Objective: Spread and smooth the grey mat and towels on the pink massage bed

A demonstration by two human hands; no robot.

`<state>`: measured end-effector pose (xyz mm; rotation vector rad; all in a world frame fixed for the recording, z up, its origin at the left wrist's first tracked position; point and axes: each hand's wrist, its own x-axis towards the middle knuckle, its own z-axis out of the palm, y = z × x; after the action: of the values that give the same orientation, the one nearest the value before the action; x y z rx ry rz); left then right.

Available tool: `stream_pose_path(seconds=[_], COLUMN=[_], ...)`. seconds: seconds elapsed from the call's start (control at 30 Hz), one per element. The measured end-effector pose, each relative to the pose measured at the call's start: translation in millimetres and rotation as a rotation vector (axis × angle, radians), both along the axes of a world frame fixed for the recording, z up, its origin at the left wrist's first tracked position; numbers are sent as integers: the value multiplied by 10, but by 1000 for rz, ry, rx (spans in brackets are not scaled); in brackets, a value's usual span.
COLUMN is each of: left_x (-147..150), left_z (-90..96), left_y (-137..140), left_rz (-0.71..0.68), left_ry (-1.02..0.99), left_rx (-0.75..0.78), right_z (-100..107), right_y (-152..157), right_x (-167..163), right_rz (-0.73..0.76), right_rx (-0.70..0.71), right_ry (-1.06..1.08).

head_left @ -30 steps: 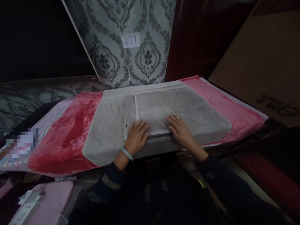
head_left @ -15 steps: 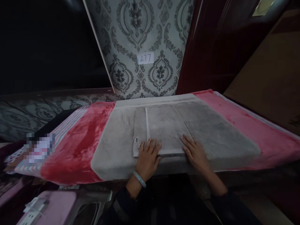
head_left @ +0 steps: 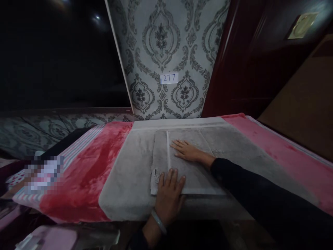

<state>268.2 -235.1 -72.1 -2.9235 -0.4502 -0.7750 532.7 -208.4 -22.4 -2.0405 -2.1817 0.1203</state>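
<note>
A folded grey plush cloth (head_left: 192,177) with a pale band lies flat on a larger grey plush mat (head_left: 130,173). My left hand (head_left: 170,191), with a bracelet at the wrist, rests on the folded cloth near its front left corner, fingers spread. Farther back, my right hand (head_left: 186,151) lies flat on the same cloth, its fingertips close to the pale band. Neither hand grips anything. By the cloth's left edge is a small ragged patch (head_left: 156,174), partly beside my left fingers.
Red and pink plush fabric (head_left: 88,177) shows beyond the mat on both sides. Behind stands a patterned wall with a paper label (head_left: 169,78) reading 277. A large dark screen (head_left: 57,55) is at left, a dark red panel (head_left: 249,59) at right. A pink item (head_left: 56,238) sits low at left.
My right hand has moved from the cloth's front right area back and left towards the pale band. My left hand stays near the front left corner. The camera view has tilted up slightly.
</note>
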Motion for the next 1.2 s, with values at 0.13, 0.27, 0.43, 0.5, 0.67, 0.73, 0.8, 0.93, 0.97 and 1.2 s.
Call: stream_pose_path(seconds=[0.13, 0.27, 0.43, 0.5, 0.67, 0.73, 0.8, 0.93, 0.97, 1.2], left_x=[-37, -30, 34, 52, 52, 42, 32, 18, 16, 18], left_z=[-74, -113, -183, -194, -193, -189, -186, -194, -199, -176], left_y=[0, 4, -3, -4, -9, -11, -11, -8, -7, -36], left_rz=[-26, -21, 11, 14, 11, 10, 9, 14, 18, 33], left_ry=[-67, -135, -254, -273, -283, -296, -305, -271, -263, -255], left_rx=[40, 56, 73, 81, 70, 61, 60, 69, 67, 46], right_z=[-110, -197, -247, -246, -208, -199, -196, -169, -152, -91], right_y=[554, 975, 1224, 1228, 1155, 1139, 1133, 1152, 1169, 1426], right_x=[170, 322, 381, 389, 406, 406, 405, 424, 437, 493], right_rz=[9, -83, -148, -164, -241, -239, -226, -226, -228, -287], right_rx=[6, 15, 81, 160, 353, 366, 376, 376, 350, 191], right_ry=[35, 34, 36, 41, 82, 89, 97, 154, 191, 362])
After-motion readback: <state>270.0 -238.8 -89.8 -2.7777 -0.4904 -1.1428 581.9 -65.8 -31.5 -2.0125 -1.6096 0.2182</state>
